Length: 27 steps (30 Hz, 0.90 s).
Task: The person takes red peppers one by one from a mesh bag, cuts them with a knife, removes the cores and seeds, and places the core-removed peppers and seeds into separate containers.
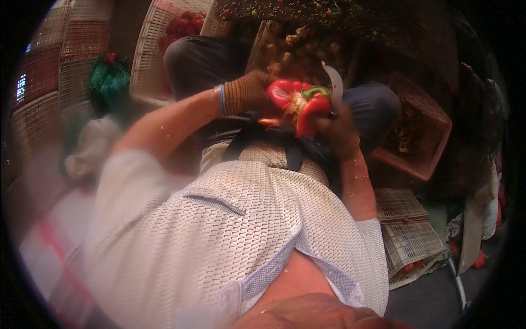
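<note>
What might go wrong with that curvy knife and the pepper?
The curved knife in the right hand sits right beside the red bell pepper, so a slip might nick fingers of the left hand. The pepper is already split open, so a piece could break off and drop into the lap.

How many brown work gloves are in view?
2: one on the left hand, at the split red bell pepper; one on the right hand, by the curved blade. Others may be hidden.
</note>
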### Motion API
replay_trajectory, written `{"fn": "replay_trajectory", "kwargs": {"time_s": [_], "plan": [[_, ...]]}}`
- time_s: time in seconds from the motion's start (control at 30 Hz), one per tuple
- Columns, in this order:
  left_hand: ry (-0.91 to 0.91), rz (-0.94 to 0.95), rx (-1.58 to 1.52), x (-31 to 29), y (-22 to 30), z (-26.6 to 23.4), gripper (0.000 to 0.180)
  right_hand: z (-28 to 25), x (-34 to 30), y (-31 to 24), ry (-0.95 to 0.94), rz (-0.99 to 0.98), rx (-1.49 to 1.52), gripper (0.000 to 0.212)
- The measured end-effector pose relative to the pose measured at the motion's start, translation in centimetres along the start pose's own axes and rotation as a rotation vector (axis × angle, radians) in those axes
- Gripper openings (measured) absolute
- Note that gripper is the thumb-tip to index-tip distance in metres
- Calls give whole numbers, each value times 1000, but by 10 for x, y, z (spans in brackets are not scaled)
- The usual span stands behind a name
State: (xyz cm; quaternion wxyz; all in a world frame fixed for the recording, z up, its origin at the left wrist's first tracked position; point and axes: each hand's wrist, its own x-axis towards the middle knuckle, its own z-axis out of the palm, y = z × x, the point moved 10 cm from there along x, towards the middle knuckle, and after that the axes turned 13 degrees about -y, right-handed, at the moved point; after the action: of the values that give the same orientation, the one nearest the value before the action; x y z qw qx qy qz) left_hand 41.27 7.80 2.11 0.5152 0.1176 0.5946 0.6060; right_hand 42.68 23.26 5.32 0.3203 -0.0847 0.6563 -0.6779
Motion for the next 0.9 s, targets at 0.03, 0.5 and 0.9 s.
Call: {"fn": "replay_trajectory", "kwargs": {"time_s": [0.03,0.5,0.9], "plan": [[-85,-7,-58,-2,-3,5,31,1,-3,11,-21,17,72,59],[206,226,-474,9,5,-2,28,-41,-21,-21,267,-480,-517,47],[-102,127,645,-8,74,40,30,-42,-9,18,189,27,279,41]]}}
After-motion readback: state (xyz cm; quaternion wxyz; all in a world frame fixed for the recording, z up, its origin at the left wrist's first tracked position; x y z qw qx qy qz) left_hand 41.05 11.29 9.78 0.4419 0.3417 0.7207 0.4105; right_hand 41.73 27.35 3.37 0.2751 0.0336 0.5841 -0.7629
